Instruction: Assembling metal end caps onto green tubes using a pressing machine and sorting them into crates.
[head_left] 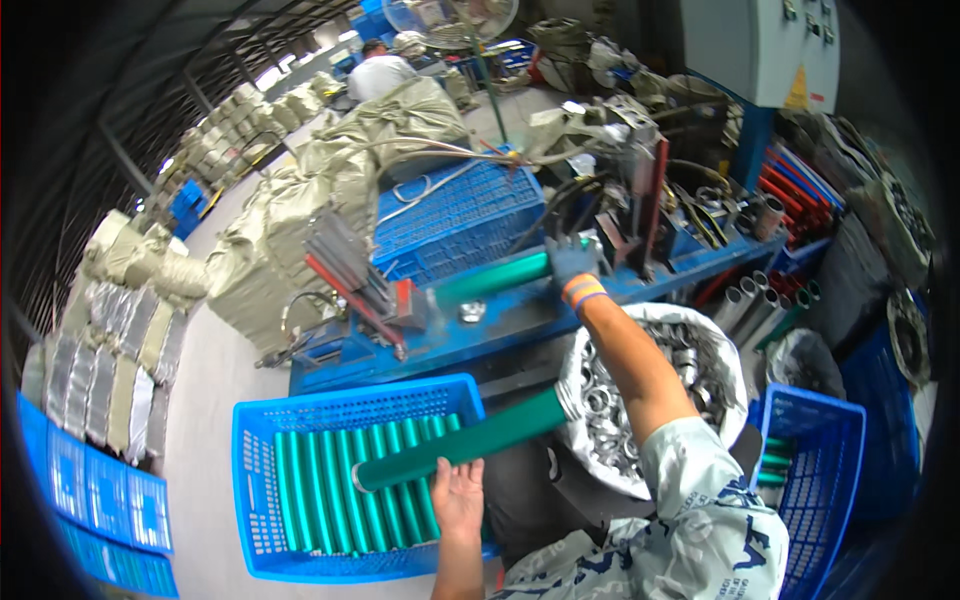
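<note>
My right hand (573, 262), in a grey glove with an orange cuff, is closed round the right end of a green tube (492, 280) over the blue workbench (350, 372). That tube's left part is blurred. Nearer me, my bare left hand (460, 497), palm up, supports a second green tube (500, 428) from below; its fingers partly pass under it. The tube slants across my lap. Its left end, with a metal rim, lies over a blue crate (355, 395) of green tubes (330, 510); its right end meets a white sack (735, 350) of metal rings (600, 400).
Metal fixtures (345, 270) with red bars stand on the bench's left, others (640, 190) on its right. A small metal ring (472, 311) lies between. Another blue crate (830, 470) stands right. Stacked sacks (290, 230) and a blue crate (450, 215) lie behind; a person (380, 75) is far back.
</note>
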